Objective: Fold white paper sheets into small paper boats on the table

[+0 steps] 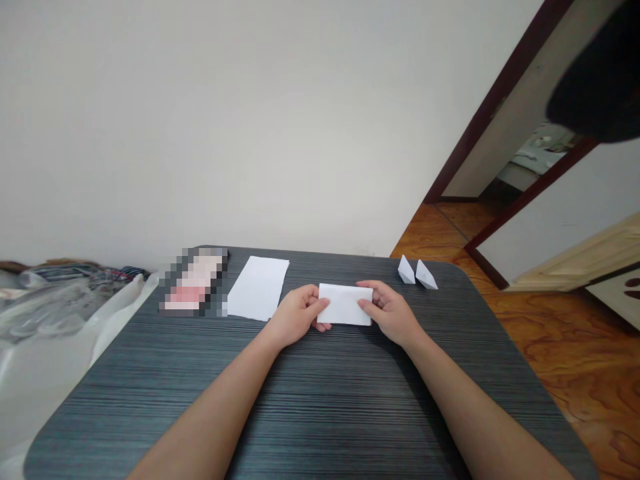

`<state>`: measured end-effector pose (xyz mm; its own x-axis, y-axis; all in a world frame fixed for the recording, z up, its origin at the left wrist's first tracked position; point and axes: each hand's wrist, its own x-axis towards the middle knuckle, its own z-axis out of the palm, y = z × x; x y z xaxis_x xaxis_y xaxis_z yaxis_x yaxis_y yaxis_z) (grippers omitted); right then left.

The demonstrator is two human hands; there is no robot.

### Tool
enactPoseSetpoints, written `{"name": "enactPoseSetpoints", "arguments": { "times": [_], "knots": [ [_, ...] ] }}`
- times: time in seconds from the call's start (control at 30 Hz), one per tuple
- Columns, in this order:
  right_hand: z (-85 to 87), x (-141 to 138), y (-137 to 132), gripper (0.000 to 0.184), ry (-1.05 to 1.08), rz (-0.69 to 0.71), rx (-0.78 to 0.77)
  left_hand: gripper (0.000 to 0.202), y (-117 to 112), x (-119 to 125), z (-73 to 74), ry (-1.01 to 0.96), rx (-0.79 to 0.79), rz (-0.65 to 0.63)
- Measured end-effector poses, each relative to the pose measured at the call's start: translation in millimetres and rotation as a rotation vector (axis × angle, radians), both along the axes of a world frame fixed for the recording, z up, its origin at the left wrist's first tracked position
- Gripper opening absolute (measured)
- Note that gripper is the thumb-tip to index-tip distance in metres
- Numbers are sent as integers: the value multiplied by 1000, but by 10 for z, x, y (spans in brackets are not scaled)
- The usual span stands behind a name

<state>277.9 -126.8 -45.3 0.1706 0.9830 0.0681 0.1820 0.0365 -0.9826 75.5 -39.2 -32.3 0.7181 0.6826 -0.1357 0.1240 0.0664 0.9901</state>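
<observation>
Between my two hands is a folded sheet of white paper (345, 305), a small rectangle held just above the table. My left hand (299, 312) pinches its left end, thumb on top and fingers underneath. At the right end, my right hand (391, 311) grips it the same way, with the thumb on the face and the index finger along the back edge. Two small folded white paper shapes (407, 270) stand at the far right of the table. A stack of white paper sheets (259, 287) lies to the left of my left hand.
The dark wood-grain table (320, 413) has rounded corners and meets a white wall (300, 133) at the back. A pixelated pink and black item (195, 280) lies at the far left. Plastic-covered things (65, 313) crowd the left side; wooden floor (575, 347) shows at right.
</observation>
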Motion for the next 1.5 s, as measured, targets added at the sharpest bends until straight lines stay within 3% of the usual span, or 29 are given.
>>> {"name": "enactPoseSetpoints", "arguments": {
  "times": [0.6,1.03,1.33,1.5],
  "knots": [
    [-35,27,8,31,25,60,32,23,-20,-21,101,58,62,-10],
    [19,55,-9,26,-113,85,9,26,-25,-40,63,103,126,-20],
    [176,-65,-34,30,-207,313,-117,30,-67,-71,96,229,260,-209],
    [212,-158,-28,20,-259,399,-128,34,-63,-73,111,270,288,-262]
  ]
}}
